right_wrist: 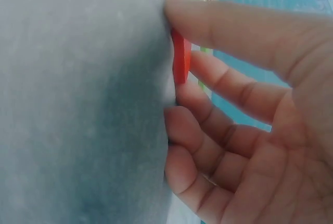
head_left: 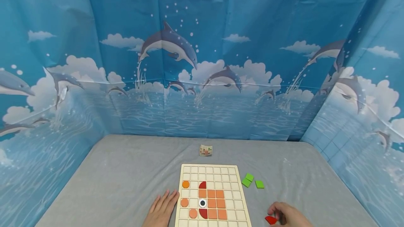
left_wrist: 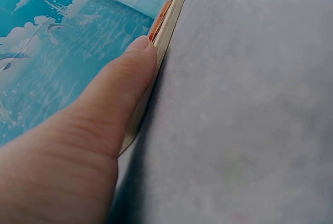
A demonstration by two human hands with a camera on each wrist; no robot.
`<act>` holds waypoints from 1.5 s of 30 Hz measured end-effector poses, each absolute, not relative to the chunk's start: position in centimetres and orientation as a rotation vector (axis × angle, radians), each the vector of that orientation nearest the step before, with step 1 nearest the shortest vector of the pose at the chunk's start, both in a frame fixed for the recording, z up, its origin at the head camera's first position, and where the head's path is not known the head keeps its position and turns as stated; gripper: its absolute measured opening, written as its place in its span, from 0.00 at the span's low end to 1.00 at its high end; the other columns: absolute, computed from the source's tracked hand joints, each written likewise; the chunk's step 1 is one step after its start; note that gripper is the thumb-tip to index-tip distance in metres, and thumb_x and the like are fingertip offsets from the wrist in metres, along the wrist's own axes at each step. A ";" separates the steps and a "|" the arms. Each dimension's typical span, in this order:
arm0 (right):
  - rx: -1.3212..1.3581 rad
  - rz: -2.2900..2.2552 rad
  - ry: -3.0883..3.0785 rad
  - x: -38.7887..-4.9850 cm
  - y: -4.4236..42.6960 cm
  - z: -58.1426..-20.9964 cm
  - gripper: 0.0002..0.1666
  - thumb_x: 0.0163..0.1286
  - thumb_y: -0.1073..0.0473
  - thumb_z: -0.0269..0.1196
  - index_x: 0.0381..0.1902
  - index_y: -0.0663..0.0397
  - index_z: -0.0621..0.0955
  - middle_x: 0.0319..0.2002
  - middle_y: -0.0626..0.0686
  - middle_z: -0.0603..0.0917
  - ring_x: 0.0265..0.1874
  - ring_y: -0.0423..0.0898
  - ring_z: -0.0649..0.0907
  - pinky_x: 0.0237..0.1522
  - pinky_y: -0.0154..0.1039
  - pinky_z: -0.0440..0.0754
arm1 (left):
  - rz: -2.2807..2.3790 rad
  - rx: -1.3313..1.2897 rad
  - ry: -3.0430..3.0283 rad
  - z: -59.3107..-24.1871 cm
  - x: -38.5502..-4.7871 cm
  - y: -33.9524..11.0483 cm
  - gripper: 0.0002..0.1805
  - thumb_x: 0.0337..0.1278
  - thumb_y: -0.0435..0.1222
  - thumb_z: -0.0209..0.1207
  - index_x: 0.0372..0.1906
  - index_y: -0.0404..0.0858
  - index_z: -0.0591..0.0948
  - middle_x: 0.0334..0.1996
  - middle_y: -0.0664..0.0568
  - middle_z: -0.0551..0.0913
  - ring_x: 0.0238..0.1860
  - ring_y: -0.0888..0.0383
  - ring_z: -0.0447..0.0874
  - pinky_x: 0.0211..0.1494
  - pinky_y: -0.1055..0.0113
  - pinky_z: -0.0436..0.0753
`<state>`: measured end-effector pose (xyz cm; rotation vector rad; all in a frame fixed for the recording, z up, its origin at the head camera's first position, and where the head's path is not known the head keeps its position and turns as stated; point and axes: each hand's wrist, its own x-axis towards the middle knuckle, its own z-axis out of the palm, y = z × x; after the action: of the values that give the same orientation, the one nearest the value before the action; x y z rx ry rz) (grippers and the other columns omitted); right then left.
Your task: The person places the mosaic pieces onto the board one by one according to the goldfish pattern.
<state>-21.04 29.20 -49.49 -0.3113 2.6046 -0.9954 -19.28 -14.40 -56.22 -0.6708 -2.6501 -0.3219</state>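
A cream grid board point(head_left: 233, 177) lies on the grey cloth with tiles in several of its squares: orange squares point(head_left: 212, 203), dark red quarter-rounds point(head_left: 202, 185), orange discs point(head_left: 186, 184) and a white disc with a black centre point(head_left: 202, 203). My left hand point(head_left: 161, 210) lies flat at the board's left edge, fingers extended; in the left wrist view its thumb point(left_wrist: 117, 86) touches the board's side. Right of the board, my right hand point(head_left: 288, 214) pinches a red curved tile point(head_left: 270, 219) between thumb and index finger, low at the cloth. The other fingers are curled in the right wrist view.
Several green square tiles point(head_left: 249, 177) lie right of the board. Beyond its far edge is a small card point(head_left: 206, 150) with a printed grid picture. Dolphin-print curtains point(head_left: 202, 111) stand around the back and sides of the grey surface point(head_left: 126, 171).
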 end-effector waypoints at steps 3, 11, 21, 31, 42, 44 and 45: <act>-0.347 -1.033 2.567 -21.0 29.4 -49.5 0.10 0.55 0.61 0.69 0.33 0.54 0.78 0.25 0.49 0.70 0.19 0.42 0.70 0.20 0.35 0.67 | -0.324 -0.667 -2.652 -56.2 -19.2 -14.3 0.56 0.43 0.75 0.50 0.70 0.39 0.62 0.66 0.50 0.67 0.65 0.47 0.64 0.66 0.74 0.29; -0.386 -1.062 2.551 -20.7 29.5 -49.6 0.08 0.55 0.64 0.66 0.31 0.53 0.77 0.25 0.49 0.71 0.18 0.41 0.70 0.18 0.34 0.67 | -0.306 -0.662 -2.649 -56.3 -19.2 -14.3 0.56 0.43 0.75 0.50 0.70 0.39 0.63 0.66 0.50 0.67 0.64 0.48 0.64 0.66 0.74 0.29; -0.388 -1.115 2.533 -20.7 29.6 -49.8 0.10 0.52 0.65 0.67 0.30 0.53 0.76 0.23 0.49 0.72 0.16 0.39 0.69 0.17 0.31 0.66 | -0.307 -0.656 -2.633 -56.4 -19.1 -14.2 0.56 0.42 0.75 0.50 0.70 0.39 0.63 0.65 0.50 0.67 0.64 0.47 0.64 0.66 0.74 0.29; -0.416 -1.190 2.560 -20.5 29.9 -49.6 0.16 0.56 0.51 0.70 0.28 0.53 0.76 0.23 0.47 0.73 0.15 0.37 0.70 0.17 0.35 0.70 | -0.339 -0.651 -2.688 -56.2 -19.0 -14.1 0.57 0.42 0.76 0.48 0.71 0.39 0.61 0.66 0.50 0.66 0.65 0.48 0.62 0.66 0.74 0.28; -0.392 -1.240 2.480 -20.7 30.0 -49.9 0.17 0.59 0.50 0.69 0.32 0.56 0.77 0.23 0.48 0.73 0.16 0.37 0.71 0.18 0.33 0.71 | -0.335 -0.660 -2.690 -56.0 -19.1 -14.2 0.58 0.42 0.76 0.48 0.71 0.38 0.62 0.67 0.49 0.66 0.66 0.46 0.62 0.66 0.74 0.28; -0.385 -1.260 2.450 -20.7 30.0 -50.1 0.16 0.59 0.51 0.69 0.35 0.58 0.78 0.23 0.49 0.73 0.17 0.38 0.72 0.19 0.34 0.71 | -0.324 -0.659 -2.685 -56.0 -19.1 -14.2 0.58 0.42 0.76 0.48 0.71 0.38 0.62 0.67 0.49 0.66 0.66 0.47 0.62 0.66 0.74 0.28; -0.380 -1.267 2.437 -20.7 30.0 -50.1 0.17 0.59 0.51 0.69 0.36 0.58 0.79 0.23 0.49 0.73 0.17 0.38 0.72 0.20 0.34 0.72 | -0.321 -0.659 -2.685 -56.0 -19.1 -14.3 0.58 0.41 0.76 0.48 0.71 0.38 0.62 0.67 0.49 0.66 0.66 0.47 0.62 0.66 0.74 0.28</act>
<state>-20.73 29.99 -50.10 -0.3795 2.4365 -1.2667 -19.13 -14.27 -56.00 -0.6590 -2.6853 -0.3206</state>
